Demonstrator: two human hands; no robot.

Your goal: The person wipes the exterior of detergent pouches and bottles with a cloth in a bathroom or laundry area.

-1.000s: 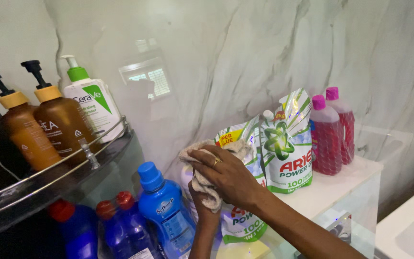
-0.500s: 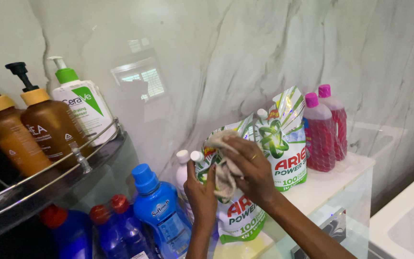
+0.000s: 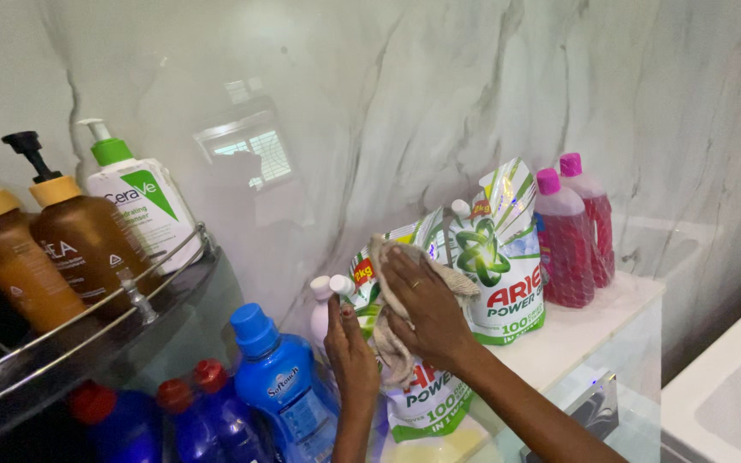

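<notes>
Cloth (image 3: pixel 405 296) first: a beige, crumpled rag lies draped over the top of the nearer detergent pouch (image 3: pixel 418 386), and my right hand (image 3: pixel 426 309) is pressed flat on it, fingers spread and curled over the folds, grasping the rag against the pouch's front. Part of the cloth pokes out above my knuckles toward the pouch's upper edge, and another fold hangs down below my palm, between my two hands. A ring shows on one finger of that hand.

My left hand (image 3: pixel 352 351) comes up from below, just beside the rag's hanging fold. Its fingers wrap the left side of the same pouch, steadying it upright, with the thumb tip close to the pouch's white cap (image 3: pixel 341 284). So the cloth sits under my right palm and just to the right of my left fingers, touching the pouch between them.

Behind this pouch stands a second green-and-white detergent pouch (image 3: pixel 499 274), upright on the white ledge (image 3: pixel 593 321), and beside that two pink bottles (image 3: pixel 572 231) with magenta caps against the marble wall (image 3: pixel 439 94). To my left, below, stand a blue bottle (image 3: pixel 280 390) and darker blue ones with red caps (image 3: pixel 190 411). Higher left, a glass corner shelf (image 3: pixel 87 343) with a metal rail carries two amber pump bottles (image 3: pixel 70 240) and a white pump bottle (image 3: pixel 135 206) with a green collar.
</notes>
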